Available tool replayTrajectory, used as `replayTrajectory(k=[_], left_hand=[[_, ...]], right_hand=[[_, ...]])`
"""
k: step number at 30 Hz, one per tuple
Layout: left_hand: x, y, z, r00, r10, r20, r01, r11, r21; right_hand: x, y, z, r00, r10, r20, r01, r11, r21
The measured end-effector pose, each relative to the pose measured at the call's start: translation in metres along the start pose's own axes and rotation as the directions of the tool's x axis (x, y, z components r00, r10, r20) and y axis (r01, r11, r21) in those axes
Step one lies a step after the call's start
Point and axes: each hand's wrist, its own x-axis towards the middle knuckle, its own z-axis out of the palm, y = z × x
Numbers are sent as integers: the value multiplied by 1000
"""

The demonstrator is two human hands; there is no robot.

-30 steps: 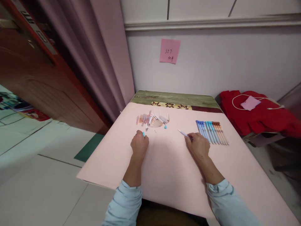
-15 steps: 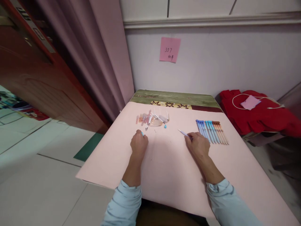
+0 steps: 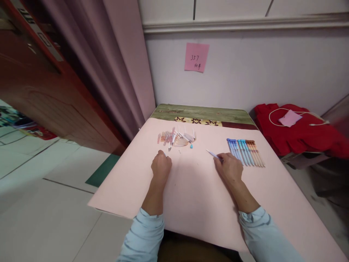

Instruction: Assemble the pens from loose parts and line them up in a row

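Observation:
My left hand [image 3: 161, 165] is closed in a pinch over the left part of the table, with only a sliver of a small blue piece [image 3: 164, 154] showing at the fingertips. On the right, my right hand [image 3: 229, 168] grips a pale lavender pen [image 3: 213, 154], its white tip pointing up and left. Just beyond my left hand lies a loose pile of pen parts [image 3: 174, 137], with white refills and clear pieces. A tiny blue part [image 3: 191, 146] sits by itself right of the pile. Beside my right hand, several pens [image 3: 246, 152] lie in a row: blue, light blue and brown-orange.
A pink sheet covers the table [image 3: 191, 203], leaving a green wood-patterned strip [image 3: 201, 111] at the back. Red cloth [image 3: 305, 140] with a white cable lies to the right. A brown door [image 3: 62, 98] and a curtain [image 3: 120, 62] stand left; a pink note [image 3: 196, 57] is on the wall.
The blue piece in my left fingers shows less than before. Both hands stay in nearly the same place, and the pen in my right hand has barely moved.

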Motion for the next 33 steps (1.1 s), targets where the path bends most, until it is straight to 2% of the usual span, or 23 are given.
replayTrajectory(k=[4, 6, 7, 8, 9, 11, 13, 14, 16, 18, 20, 22, 24, 26, 29, 31, 33], left_hand=[[3, -5, 2, 997, -27, -67, 21, 995, -96], [4, -7, 4, 994, -59, -89, 32, 960, -280], [5, -7, 6, 994, -86, -65, 50, 900, -432], [5, -7, 7, 994, -108, -6, 82, 792, -605], [5, -5, 8, 990, -103, 92, 137, 626, -768], [4, -1, 9, 953, 14, 303, 293, 216, -931], [2, 5, 9, 892, 175, 417, 437, -100, -894], [0, 9, 9, 872, 219, 438, 480, -207, -852], [-5, 16, 11, 846, 250, 470, 531, -331, -780], [-10, 22, 14, 827, 267, 494, 562, -381, -734], [-14, 25, 17, 813, 286, 507, 582, -378, -720], [-16, 27, 20, 798, 308, 517, 602, -364, -711], [-15, 25, 21, 797, 312, 518, 604, -387, -697], [-12, 23, 22, 810, 294, 508, 586, -434, -684], [-7, 20, 22, 839, 265, 475, 544, -446, -711], [-6, 19, 22, 875, 233, 424, 484, -383, -787], [-7, 19, 22, 935, 177, 306, 344, -252, -905]], right_hand=[[-1, -1, 0, 999, -20, -44, 21, 999, 33], [-1, -1, 1, 994, -31, -102, 37, 998, 58], [0, -1, 1, 990, -38, -135, 48, 996, 74], [0, -1, 1, 985, -47, -167, 63, 994, 92], [1, -1, 1, 979, -58, -196, 82, 990, 116], [2, -3, 0, 968, -77, -237, 126, 972, 200], [-2, -10, 0, 969, -62, -239, 147, 923, 355], [-5, -17, 1, 976, -41, -216, 138, 878, 458], [-18, -36, 3, 995, 16, -97, 54, 734, 677], [-33, -60, 5, 991, 10, 131, -119, 497, 859], [-45, -84, 8, 928, -109, 356, -321, 254, 912], [-50, -105, 11, 876, -168, 453, -445, 86, 892], [-46, -119, 14, 842, -140, 522, -532, -48, 845], [-37, -127, 19, 822, -87, 562, -569, -124, 813], [-25, -131, 26, 804, -66, 591, -593, -153, 790], [-22, -130, 28, 790, -88, 607, -613, -153, 775], [-21, -129, 30, 773, -111, 625, -634, -151, 758]])
